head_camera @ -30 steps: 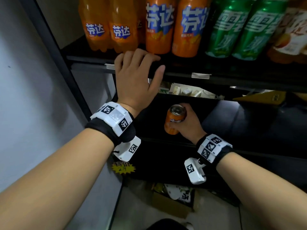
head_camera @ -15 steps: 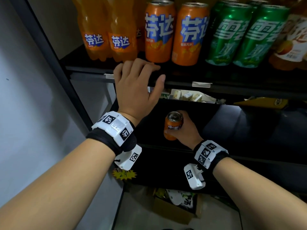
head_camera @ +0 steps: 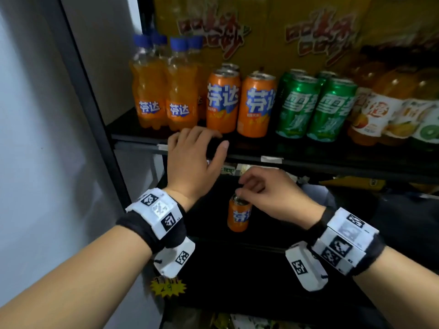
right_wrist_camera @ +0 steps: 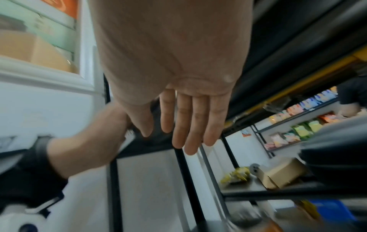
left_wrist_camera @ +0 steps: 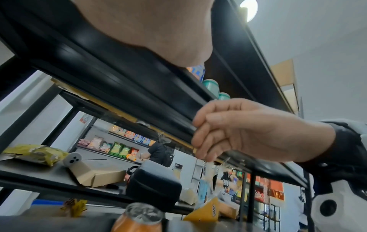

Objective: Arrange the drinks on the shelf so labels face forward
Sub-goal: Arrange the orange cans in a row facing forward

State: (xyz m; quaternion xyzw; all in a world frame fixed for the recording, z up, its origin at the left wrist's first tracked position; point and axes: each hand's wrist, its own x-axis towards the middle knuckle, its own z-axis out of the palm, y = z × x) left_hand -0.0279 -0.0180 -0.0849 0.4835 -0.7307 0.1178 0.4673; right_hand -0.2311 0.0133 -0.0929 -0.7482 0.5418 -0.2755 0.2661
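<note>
A small orange soda can (head_camera: 238,217) (left_wrist_camera: 139,219) stands upright on the dark lower shelf (head_camera: 261,262), its blue-and-white label facing me. My right hand (head_camera: 240,189) hovers just above its top; the right wrist view shows straight fingers (right_wrist_camera: 188,133) holding nothing. My left hand (head_camera: 197,141) rests on the front edge of the upper shelf (head_camera: 308,154), thumb spread out. On that shelf stand orange soda bottles (head_camera: 166,108), two orange cans (head_camera: 240,105) and two green cans (head_camera: 313,110), labels forward.
Juice bottles (head_camera: 384,110) fill the upper shelf's right end, with yellow cartons (head_camera: 261,32) behind. A black frame post (head_camera: 95,103) and grey wall bound the left. A yellow packet (head_camera: 351,184) lies at the back of the lower shelf. A yellow price tag (head_camera: 168,287) hangs below.
My right hand has let go of the small can's side and lifted above its top. The can's label now faces forward. The view tilted upward; my left hand stayed on the shelf edge.
</note>
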